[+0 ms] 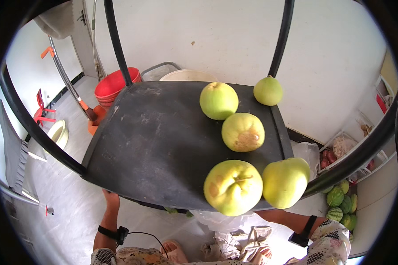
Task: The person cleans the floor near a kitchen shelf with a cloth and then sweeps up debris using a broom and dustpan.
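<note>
A black shelf (146, 132) of a rack with tubular posts lies before me. Several yellow-green melons stand along its right side. The largest melon (232, 187) sits at the front edge, touching another melon (286, 183) at the front right corner. Behind them, a melon with a brown bruise (243, 132) rests against a rounder one (219, 100). A small melon (268, 90) occupies the back right corner. My left hand (111, 197) reaches under the front left edge, its fingers mostly hidden. The shelf hides my right hand; only that forearm shows.
Rack posts rise at the corners. Stacked red buckets (114, 86), a broom (66, 76) and an orange dustpan (98, 119) are left of the shelf. Watermelons (335, 197) and a white storage rack (341, 132) stand right. Cloths (240, 243) lie by my feet, below a clear plastic bag (219, 220).
</note>
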Tool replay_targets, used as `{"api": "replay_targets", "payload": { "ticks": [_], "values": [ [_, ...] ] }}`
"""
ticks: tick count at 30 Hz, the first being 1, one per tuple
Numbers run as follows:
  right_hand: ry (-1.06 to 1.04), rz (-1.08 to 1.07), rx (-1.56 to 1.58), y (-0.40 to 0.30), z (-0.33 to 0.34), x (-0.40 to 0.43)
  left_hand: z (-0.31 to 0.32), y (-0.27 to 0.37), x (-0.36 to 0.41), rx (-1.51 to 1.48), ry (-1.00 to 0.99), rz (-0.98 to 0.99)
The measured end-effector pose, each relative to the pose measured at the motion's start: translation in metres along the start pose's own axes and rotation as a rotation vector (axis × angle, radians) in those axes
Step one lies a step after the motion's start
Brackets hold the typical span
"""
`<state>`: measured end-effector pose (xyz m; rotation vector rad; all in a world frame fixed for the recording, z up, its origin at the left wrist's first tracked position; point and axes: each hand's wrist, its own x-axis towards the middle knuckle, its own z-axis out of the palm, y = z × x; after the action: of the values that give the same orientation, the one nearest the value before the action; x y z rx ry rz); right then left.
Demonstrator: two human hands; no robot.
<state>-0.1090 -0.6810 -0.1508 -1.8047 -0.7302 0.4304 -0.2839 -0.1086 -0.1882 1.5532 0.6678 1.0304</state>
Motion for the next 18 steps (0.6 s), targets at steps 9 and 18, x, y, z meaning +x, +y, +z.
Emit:
{"api": "replay_targets", "payload": {
  "ticks": [9, 18],
  "values": [
    [-0.123, -0.156, 0.292, -0.008, 0.048, 0.048, -0.057, -0.054, 0.082, -0.036, 0.065, 0.012],
    [-0.099, -0.080, 0.262, -0.065, 0.052, 0.054, -0.032, -0.025, 0.129, 0.021, 0.146, 0.023]
  ]
}}
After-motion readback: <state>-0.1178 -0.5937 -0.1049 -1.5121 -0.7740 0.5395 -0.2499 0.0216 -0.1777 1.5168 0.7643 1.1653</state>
